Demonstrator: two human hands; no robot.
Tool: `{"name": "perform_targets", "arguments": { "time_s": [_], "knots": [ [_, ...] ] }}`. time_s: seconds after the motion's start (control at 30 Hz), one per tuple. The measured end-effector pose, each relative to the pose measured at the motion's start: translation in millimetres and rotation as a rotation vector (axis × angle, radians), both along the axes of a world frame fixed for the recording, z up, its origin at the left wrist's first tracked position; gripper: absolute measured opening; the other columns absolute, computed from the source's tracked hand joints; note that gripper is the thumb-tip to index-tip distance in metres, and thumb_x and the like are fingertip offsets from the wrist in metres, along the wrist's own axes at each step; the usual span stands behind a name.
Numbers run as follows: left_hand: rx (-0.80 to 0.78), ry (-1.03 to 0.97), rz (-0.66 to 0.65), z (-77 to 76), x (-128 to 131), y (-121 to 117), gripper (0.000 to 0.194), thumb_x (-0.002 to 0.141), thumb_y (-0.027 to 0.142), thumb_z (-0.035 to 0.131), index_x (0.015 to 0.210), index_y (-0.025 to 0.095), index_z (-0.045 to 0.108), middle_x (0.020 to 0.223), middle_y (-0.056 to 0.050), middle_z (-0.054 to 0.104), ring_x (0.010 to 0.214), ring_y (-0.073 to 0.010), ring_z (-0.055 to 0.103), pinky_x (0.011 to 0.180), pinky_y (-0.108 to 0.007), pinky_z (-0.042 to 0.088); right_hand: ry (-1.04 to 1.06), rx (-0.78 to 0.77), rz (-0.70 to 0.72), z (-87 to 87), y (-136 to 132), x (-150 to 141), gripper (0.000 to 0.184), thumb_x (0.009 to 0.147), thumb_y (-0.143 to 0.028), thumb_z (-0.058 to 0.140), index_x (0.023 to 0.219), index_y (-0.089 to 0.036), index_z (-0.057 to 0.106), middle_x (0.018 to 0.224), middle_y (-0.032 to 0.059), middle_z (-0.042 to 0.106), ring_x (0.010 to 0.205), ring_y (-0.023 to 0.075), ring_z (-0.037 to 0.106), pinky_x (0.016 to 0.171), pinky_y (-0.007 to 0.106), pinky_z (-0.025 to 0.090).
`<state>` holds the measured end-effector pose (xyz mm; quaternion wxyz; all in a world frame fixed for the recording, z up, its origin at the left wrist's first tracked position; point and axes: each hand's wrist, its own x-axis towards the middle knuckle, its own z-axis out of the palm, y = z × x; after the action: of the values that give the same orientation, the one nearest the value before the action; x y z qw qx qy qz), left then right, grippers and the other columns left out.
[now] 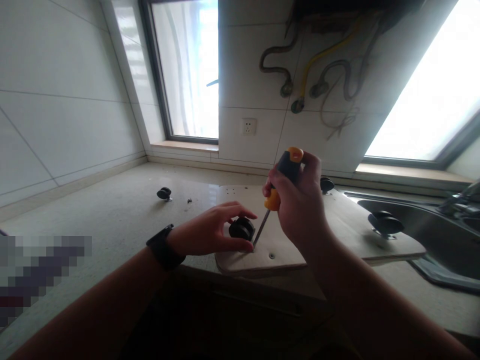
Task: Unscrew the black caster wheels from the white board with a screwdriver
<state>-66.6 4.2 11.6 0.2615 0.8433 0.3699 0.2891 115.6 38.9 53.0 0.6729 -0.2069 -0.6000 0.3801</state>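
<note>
A pale board (pixel 287 252) lies on the countertop. At its near left corner stands a black caster wheel (pixel 242 228), with the thumb and fingers of my left hand (pixel 208 227) curled around it. My right hand (pixel 302 202) grips a yellow-and-black screwdriver (pixel 288 169) by the handle. Its shaft slants down to the caster's mounting plate beside my left thumb; the screw head there is too small to make out. Two more casters sit on the board, one at the right (pixel 385 223) and one at the far edge (pixel 327 185), partly behind my right hand.
On the countertop (pixel 123 215) to the left lie a loose caster (pixel 164 193) and a few small screws (pixel 189 201). A steel sink (pixel 442 245) adjoins the board at the right, under its overhanging corner. The tiled wall behind carries a socket (pixel 249 127) and pipes (pixel 277 50).
</note>
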Motion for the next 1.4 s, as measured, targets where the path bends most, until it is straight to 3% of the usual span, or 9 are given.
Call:
{"name": "perform_targets", "arguments": {
  "time_s": [0.23, 0.37, 0.57, 0.7, 0.8, 1.0, 1.13, 1.27, 1.4],
  "knots": [
    [-0.032, -0.217, -0.058, -3.8, 16.4, -1.2, 0.02, 0.094, 0.03, 0.067, 0.11, 0.02, 0.075, 0.115, -0.009, 0.068, 0.107, -0.0217, 0.063, 0.095, -0.037, 0.051, -0.259, 0.173, 0.143, 5.2, -11.5, 4.4, 0.039, 0.081, -0.022, 0.069, 0.109, -0.027, 0.043, 0.091, -0.0027, 0.058, 0.079, 0.0129, 0.057, 0.066, 0.032, 0.049],
    [0.002, -0.296, -0.077, -2.5, 21.5, -2.1, 0.023, 0.095, 0.025, 0.066, 0.115, 0.02, 0.075, 0.124, -0.01, 0.066, 0.115, -0.0219, 0.061, 0.1, -0.037, 0.051, -0.306, 0.144, 0.077, 10.2, -10.2, 10.6, 0.036, 0.077, -0.025, 0.075, 0.099, -0.025, 0.046, 0.089, -0.0026, 0.058, 0.082, 0.014, 0.057, 0.065, 0.031, 0.049],
    [-0.139, -0.353, 0.0, -1.0, 28.9, -8.1, 0.019, 0.095, 0.027, 0.066, 0.105, 0.017, 0.078, 0.107, -0.009, 0.073, 0.094, -0.0191, 0.07, 0.083, -0.032, 0.058, -0.296, 0.07, 0.035, 32.7, -13.9, 16.9, 0.031, 0.073, -0.038, 0.084, 0.086, -0.022, 0.061, 0.078, -0.0023, 0.061, 0.071, 0.0128, 0.058, 0.059, 0.029, 0.052],
    [-0.068, -0.309, 0.08, 0.5, 32.3, -11.1, 0.017, 0.092, 0.029, 0.07, 0.101, 0.018, 0.08, 0.108, -0.009, 0.073, 0.094, -0.019, 0.07, 0.085, -0.032, 0.059, -0.279, 0.06, -0.033, 40.2, -16.4, 21.3, 0.027, 0.068, -0.038, 0.088, 0.083, -0.023, 0.072, 0.077, 0.0008, 0.069, 0.07, 0.0157, 0.063, 0.063, 0.034, 0.058],
    [-0.101, -0.346, 0.081, 0.6, 33.3, -11.5, 0.018, 0.092, 0.027, 0.071, 0.104, 0.017, 0.079, 0.113, -0.009, 0.073, 0.099, -0.0195, 0.071, 0.09, -0.033, 0.058, -0.296, 0.054, 0.014, 39.9, -14.7, 25.0, 0.024, 0.07, -0.035, 0.087, 0.088, -0.024, 0.076, 0.083, 0.0014, 0.073, 0.075, 0.0171, 0.068, 0.07, 0.037, 0.062],
    [-0.158, -0.408, 0.038, 0.3, 32.6, -10.9, 0.028, 0.098, 0.031, 0.064, 0.121, 0.018, 0.073, 0.119, -0.009, 0.076, 0.111, -0.0212, 0.07, 0.103, -0.039, 0.052, -0.317, 0.034, 0.261, 42.2, -11.2, 29.9, 0.029, 0.083, -0.025, 0.077, 0.111, -0.021, 0.071, 0.102, 0.003, 0.076, 0.098, 0.0187, 0.072, 0.093, 0.041, 0.061],
    [-0.203, -0.478, 0.096, 2.3, 36.8, -11.8, 0.021, 0.095, 0.03, 0.066, 0.106, 0.015, 0.077, 0.102, -0.008, 0.08, 0.099, -0.0203, 0.073, 0.098, -0.038, 0.054, -0.371, 0.036, 0.271, 45.5, -13.4, 30.2, 0.025, 0.087, -0.023, 0.068, 0.112, -0.018, 0.069, 0.102, 0.0051, 0.075, 0.098, 0.0188, 0.072, 0.093, 0.041, 0.059],
    [-0.196, -0.457, 0.192, 6.4, 42.5, -15.3, 0.015, 0.088, 0.031, 0.073, 0.09, 0.018, 0.079, 0.097, -0.007, 0.08, 0.093, -0.0211, 0.073, 0.093, -0.038, 0.054, -0.45, 0.043, 0.147, 45.4, -14.8, 29.9, 0.021, 0.079, -0.026, 0.078, 0.099, -0.018, 0.074, 0.09, 0.0034, 0.073, 0.084, 0.0172, 0.069, 0.077, 0.036, 0.061],
    [-0.155, -0.429, 0.279, 9.8, 44.8, -17.3, 0.015, 0.083, 0.032, 0.078, 0.085, 0.017, 0.078, 0.094, -0.006, 0.079, 0.088, -0.0193, 0.071, 0.086, -0.035, 0.053, -0.311, -0.039, 0.222, 42.8, -12.4, 28.5, 0.04, 0.065, -0.022, 0.089, 0.101, -0.019, 0.073, 0.088, 0.0017, 0.074, 0.081, 0.0177, 0.07, 0.079, 0.038, 0.062]
  ]
}}
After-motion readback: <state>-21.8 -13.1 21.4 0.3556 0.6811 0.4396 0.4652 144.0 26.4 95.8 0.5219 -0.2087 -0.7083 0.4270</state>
